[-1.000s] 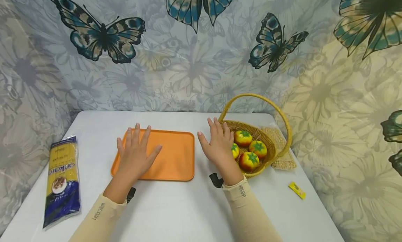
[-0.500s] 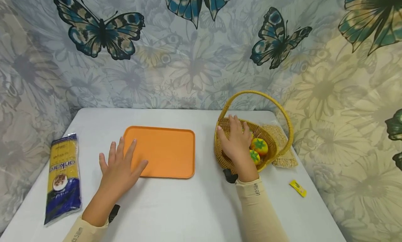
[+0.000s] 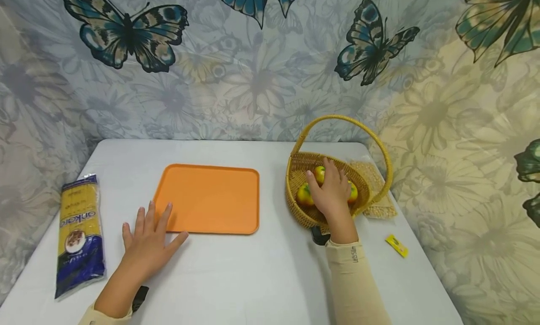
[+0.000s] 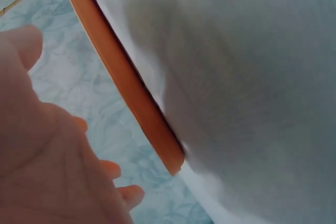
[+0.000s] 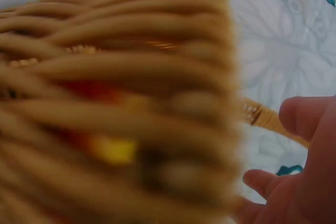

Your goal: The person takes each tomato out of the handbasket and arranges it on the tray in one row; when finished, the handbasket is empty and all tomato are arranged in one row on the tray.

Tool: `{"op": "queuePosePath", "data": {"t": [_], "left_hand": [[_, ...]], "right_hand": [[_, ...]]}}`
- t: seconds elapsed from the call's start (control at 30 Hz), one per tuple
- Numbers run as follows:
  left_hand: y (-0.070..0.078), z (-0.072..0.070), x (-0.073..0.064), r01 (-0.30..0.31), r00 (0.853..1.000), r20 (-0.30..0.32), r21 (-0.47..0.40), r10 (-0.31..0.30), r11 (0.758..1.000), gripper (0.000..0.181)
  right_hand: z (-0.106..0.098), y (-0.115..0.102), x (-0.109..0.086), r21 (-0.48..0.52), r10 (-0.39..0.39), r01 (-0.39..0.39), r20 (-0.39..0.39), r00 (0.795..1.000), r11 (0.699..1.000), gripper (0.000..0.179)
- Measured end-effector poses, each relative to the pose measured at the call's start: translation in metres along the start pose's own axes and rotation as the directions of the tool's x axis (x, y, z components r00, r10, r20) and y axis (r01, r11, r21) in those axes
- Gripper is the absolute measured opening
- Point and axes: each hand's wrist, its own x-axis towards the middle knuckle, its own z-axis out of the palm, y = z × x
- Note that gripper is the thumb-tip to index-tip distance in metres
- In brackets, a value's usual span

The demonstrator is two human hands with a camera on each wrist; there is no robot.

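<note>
My right hand (image 3: 333,196) reaches over the wicker basket (image 3: 297,212), fingers spread and holding nothing visible. Below and around it lie red-and-yellow fruits (image 3: 304,195) with green star-shaped tops; the hand covers part of them. In the right wrist view the woven basket wall (image 5: 131,72) fills the left side, and the fingers show past its rim. Whether they touch a fruit is hidden. My left hand (image 3: 145,247) hovers with straight, spread fingers by the near left corner of the orange tray (image 3: 211,198). In the left wrist view a gap separates palm and tray edge (image 4: 121,72).
A yellow-and-blue pasta packet (image 3: 80,236) lies at the table's left. Right of the basket are a clear bag of pale pellets (image 3: 379,207) and a small yellow packet (image 3: 397,245). The tall basket handle (image 3: 346,119) arches behind the right hand.
My right hand has moved right, from beside the basket's left rim to over the fruits. My left hand has drawn back toward me and left, off the tray.
</note>
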Motion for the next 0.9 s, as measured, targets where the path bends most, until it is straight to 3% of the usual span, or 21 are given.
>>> {"op": "queuePosePath", "data": {"t": [0.47,0.9], "left_hand": [[-0.005,0.001,-0.004,0.030,0.984,0.179,-0.042,-0.022,0.999,0.101],[-0.007,0.006,-0.004,0.041,0.975,0.220,-0.025,-0.034,0.999,0.101]], "right_hand": [[0.021,0.012,-0.003,-0.078,0.054,-0.047,0.093,0.994,0.996,0.085],[0.034,0.018,-0.005,-0.089,0.067,-0.059,0.094,0.993,0.994,0.087]]}}
